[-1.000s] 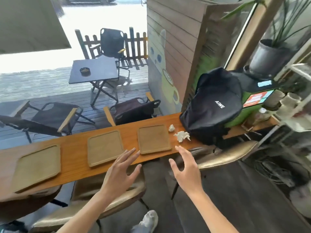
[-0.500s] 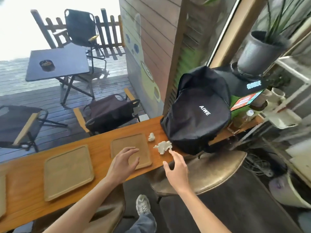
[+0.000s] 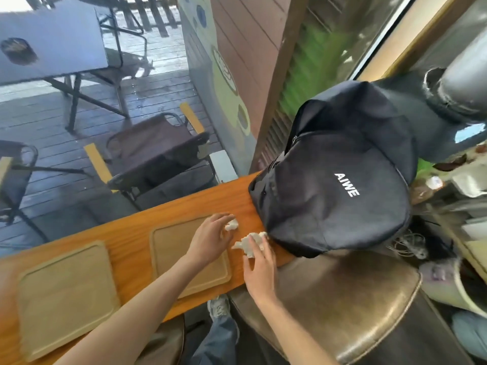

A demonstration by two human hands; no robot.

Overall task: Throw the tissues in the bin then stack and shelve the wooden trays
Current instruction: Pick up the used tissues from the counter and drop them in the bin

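Two crumpled tissues sit on the wooden counter (image 3: pixel 126 233), both right by the black backpack (image 3: pixel 334 185) that takes up the counter's end. The smaller tissue (image 3: pixel 232 224) is a little out from the backpack's lower left edge, and the left hand (image 3: pixel 210 239) has its fingertips curled down onto it, fingers bent but not fully closed, so it looks like a pinch just starting; can't tell if it's really gripped. The bigger tissue (image 3: pixel 249 243) lies touching the backpack's bottom edge, near the counter's front lip. The right hand (image 3: pixel 259 270) is on it with fingers spread loosely, lying over the tissue's near side, not wrapped round it.

On the far side of the tissues from the backpack there's a wooden tray (image 3: pixel 189 256) flat on the counter, with the left wrist crossing over its corner. A second tray (image 3: pixel 66 296) lies farther from the backpack, apart from the first. Below the backpack, next to the counter's edge, there's a brown leather stool (image 3: pixel 342 299).
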